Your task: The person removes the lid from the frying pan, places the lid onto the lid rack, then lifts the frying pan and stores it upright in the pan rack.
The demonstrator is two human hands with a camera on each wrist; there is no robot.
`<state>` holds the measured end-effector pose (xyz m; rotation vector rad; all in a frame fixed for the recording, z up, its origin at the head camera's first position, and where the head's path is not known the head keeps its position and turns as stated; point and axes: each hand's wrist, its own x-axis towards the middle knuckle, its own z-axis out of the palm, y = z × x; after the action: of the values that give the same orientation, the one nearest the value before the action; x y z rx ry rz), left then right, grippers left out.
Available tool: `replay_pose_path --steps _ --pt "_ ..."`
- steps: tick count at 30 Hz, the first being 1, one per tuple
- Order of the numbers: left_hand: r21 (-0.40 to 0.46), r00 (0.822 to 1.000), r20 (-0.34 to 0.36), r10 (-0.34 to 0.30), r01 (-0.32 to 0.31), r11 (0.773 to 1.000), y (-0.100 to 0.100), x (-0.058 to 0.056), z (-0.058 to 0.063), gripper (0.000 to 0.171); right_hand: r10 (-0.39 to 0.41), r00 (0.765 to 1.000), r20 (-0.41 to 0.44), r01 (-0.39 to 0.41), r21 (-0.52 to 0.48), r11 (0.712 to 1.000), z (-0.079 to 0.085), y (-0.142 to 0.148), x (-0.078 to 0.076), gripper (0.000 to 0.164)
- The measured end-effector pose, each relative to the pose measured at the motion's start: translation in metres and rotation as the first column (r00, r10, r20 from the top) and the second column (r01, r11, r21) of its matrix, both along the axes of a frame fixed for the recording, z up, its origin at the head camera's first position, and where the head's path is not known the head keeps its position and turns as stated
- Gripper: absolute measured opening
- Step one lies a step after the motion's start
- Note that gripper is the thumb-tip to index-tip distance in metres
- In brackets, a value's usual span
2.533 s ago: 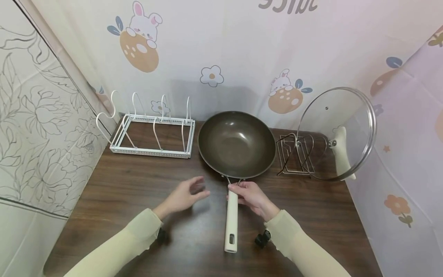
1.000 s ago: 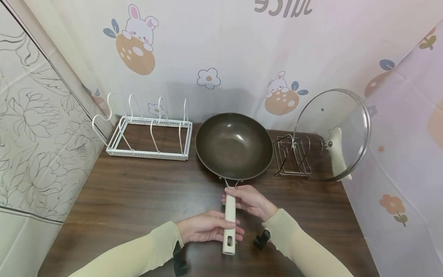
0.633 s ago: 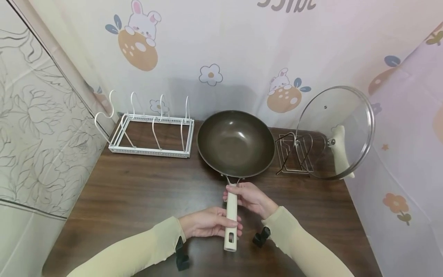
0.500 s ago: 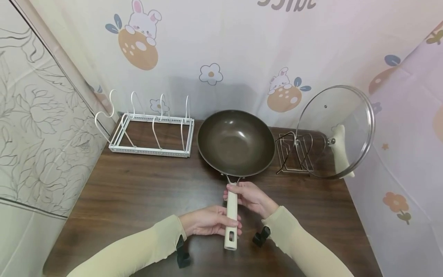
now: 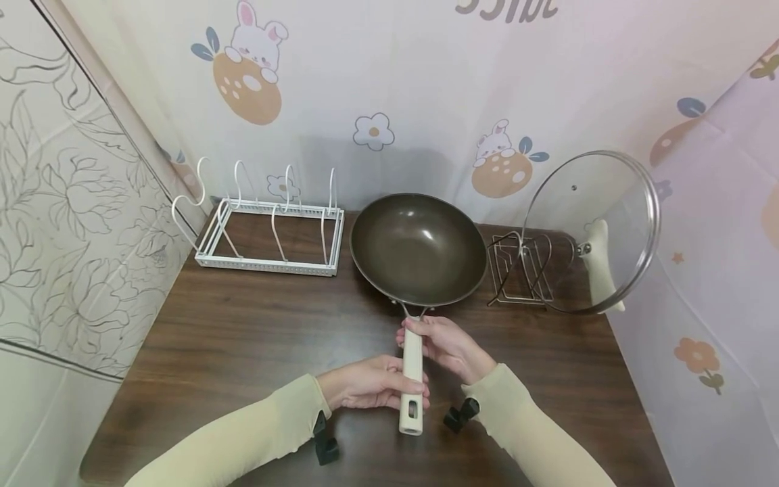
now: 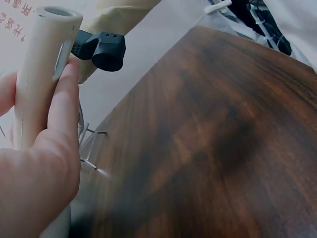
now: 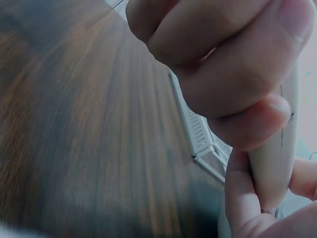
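A dark brown wok (image 5: 418, 250) with a cream handle (image 5: 412, 358) is at the back middle of the wooden table (image 5: 255, 325), handle pointing towards me. My left hand (image 5: 377, 384) grips the handle near its slotted end, thumb on top and fingers beneath. Closer to the wok, my right hand (image 5: 447, 343) pinches the handle with the thumb above. The left wrist view has the handle's end (image 6: 47, 59) upright between the thumb and fingers of my left hand (image 6: 44, 168). In the right wrist view, curled fingers surround the handle (image 7: 272, 168).
Left of the wok stands a white rack (image 5: 268, 267) with upright loops. On the right, a small wire rack (image 5: 517, 297) holds a glass lid (image 5: 608, 196) with a cream handle. Printed cloth (image 5: 426, 81) hangs behind the table. Black wrist cameras (image 5: 325, 446) sit under the sleeves.
My left hand has come from the table left of the handle and taken hold of its lower part. My right hand keeps its grip. Most recently the handle's end has shifted slightly away from me.
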<state>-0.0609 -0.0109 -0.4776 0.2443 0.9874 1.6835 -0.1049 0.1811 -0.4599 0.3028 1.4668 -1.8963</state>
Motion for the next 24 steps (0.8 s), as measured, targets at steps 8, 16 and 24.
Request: replay_pose_path --steps 8,16,24 --pt "0.036 0.998 -0.061 0.000 0.002 0.999 -0.002 -0.002 0.015 0.014 -0.008 0.997 -0.077 0.009 0.003 1.000 0.017 0.000 0.000 0.016" --pt "0.011 0.990 -0.138 0.019 -0.017 1.000 -0.002 -0.008 0.042 0.028 0.007 0.988 -0.154 -0.012 -0.029 1.000 0.046 0.001 -0.006 0.012" --pt "0.027 0.984 -0.169 0.048 -0.044 0.999 -0.004 -0.009 0.056 0.024 0.010 0.981 -0.192 -0.019 -0.043 0.999 0.064 -0.001 -0.010 0.008"
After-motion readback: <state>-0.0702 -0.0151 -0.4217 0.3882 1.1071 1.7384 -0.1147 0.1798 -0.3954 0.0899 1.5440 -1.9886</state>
